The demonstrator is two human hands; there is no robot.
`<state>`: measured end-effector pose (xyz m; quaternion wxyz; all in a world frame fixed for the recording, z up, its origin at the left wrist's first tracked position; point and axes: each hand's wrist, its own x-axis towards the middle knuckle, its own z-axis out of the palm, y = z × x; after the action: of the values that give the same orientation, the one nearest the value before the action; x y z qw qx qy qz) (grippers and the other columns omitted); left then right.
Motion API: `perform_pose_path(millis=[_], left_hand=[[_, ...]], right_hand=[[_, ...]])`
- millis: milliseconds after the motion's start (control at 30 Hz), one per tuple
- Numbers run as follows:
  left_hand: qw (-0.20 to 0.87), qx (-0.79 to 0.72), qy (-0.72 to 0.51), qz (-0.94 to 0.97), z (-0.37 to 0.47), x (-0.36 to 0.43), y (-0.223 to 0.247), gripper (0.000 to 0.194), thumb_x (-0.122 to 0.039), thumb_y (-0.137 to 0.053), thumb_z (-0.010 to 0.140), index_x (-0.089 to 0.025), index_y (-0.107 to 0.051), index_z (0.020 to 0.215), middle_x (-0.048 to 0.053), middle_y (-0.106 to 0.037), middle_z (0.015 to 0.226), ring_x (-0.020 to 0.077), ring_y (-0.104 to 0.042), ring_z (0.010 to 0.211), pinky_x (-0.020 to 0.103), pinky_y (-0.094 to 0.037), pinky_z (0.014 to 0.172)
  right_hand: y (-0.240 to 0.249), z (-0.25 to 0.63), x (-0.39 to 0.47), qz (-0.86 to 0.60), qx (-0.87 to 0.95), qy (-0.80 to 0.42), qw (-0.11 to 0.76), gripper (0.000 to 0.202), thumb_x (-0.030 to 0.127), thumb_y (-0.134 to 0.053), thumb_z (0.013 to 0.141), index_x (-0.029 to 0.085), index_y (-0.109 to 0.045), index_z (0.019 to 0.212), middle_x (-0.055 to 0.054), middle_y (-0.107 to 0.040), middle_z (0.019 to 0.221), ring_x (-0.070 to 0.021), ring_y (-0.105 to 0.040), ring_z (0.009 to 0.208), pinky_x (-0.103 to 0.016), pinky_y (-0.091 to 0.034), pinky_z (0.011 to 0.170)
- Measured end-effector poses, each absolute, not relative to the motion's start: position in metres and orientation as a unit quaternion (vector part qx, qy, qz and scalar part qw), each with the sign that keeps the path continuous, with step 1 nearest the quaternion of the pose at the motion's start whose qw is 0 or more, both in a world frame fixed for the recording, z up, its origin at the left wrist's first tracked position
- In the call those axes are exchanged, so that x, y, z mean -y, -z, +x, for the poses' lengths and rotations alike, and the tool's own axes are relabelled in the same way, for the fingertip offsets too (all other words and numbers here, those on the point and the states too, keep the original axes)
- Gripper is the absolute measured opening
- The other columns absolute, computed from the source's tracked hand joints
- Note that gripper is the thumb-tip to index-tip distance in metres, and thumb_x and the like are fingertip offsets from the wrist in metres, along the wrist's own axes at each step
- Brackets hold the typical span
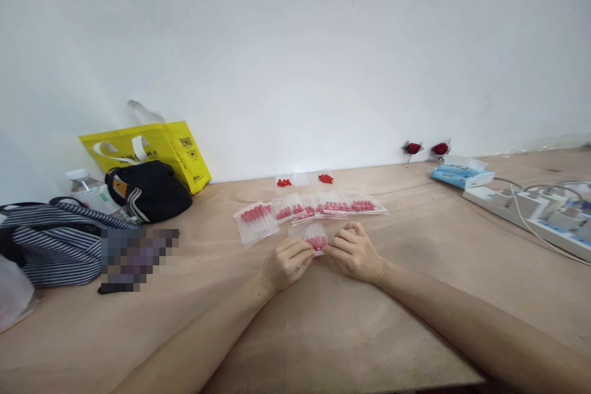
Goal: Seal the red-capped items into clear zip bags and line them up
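Observation:
A small clear bag of red-tipped sticks lies in front of me, its red tips toward me. My left hand pinches the near left corner of this bag. On the near right corner, the thumb and fingers of my right hand are closed too. Beyond them, several similar bags overlap in a row, among them a bag at the left and a bag at the right. Farther back, near the wall, lies a clear bag with red tips at both ends.
At the left are a yellow bag, a black cap, a plastic bottle and a striped bag. Two red flowers, a blue tissue pack and a power strip with cables are on the right of the wooden table.

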<state>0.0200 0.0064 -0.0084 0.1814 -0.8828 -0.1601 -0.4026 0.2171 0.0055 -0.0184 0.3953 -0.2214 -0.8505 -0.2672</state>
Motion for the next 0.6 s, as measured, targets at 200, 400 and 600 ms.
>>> perform_pose_path(millis=[200, 400, 600], left_hand=[[0.18, 0.155, 0.392, -0.889, 0.0214, -0.0043, 0.0069, 0.009, -0.009, -0.051, 0.076, -0.015, -0.058, 0.076, 0.003, -0.063, 0.073, 0.0127, -0.058, 0.067, 0.026, -0.05, 0.061], [0.174, 0.17, 0.396, -0.885, 0.0209, -0.0059, 0.0064, 0.008, -0.009, -0.053, 0.075, -0.014, -0.057, 0.078, 0.004, -0.063, 0.074, 0.0131, -0.058, 0.069, 0.026, -0.051, 0.064], [0.175, 0.163, 0.399, -0.885, 0.0214, -0.0071, 0.0074, 0.009, -0.008, -0.051, 0.076, -0.014, -0.057, 0.078, 0.003, -0.063, 0.073, 0.0128, -0.057, 0.068, 0.025, -0.05, 0.062]], right_hand=[[0.0203, 0.2146, -0.0058, -0.212, 0.853, 0.259, 0.401, 0.015, 0.014, -0.045, 0.082, 0.019, -0.059, 0.082, 0.003, -0.059, 0.065, -0.0096, -0.045, 0.067, -0.031, -0.028, 0.074], [0.0206, 0.2151, -0.0072, -0.227, 0.848, 0.25, 0.408, 0.015, 0.013, -0.046, 0.079, 0.02, -0.059, 0.078, 0.003, -0.059, 0.062, -0.0091, -0.044, 0.064, -0.032, -0.027, 0.074], [0.0181, 0.2145, -0.0065, -0.232, 0.845, 0.249, 0.412, 0.01, 0.017, -0.05, 0.079, 0.021, -0.06, 0.079, 0.003, -0.06, 0.064, -0.0098, -0.044, 0.065, -0.031, -0.027, 0.071]])
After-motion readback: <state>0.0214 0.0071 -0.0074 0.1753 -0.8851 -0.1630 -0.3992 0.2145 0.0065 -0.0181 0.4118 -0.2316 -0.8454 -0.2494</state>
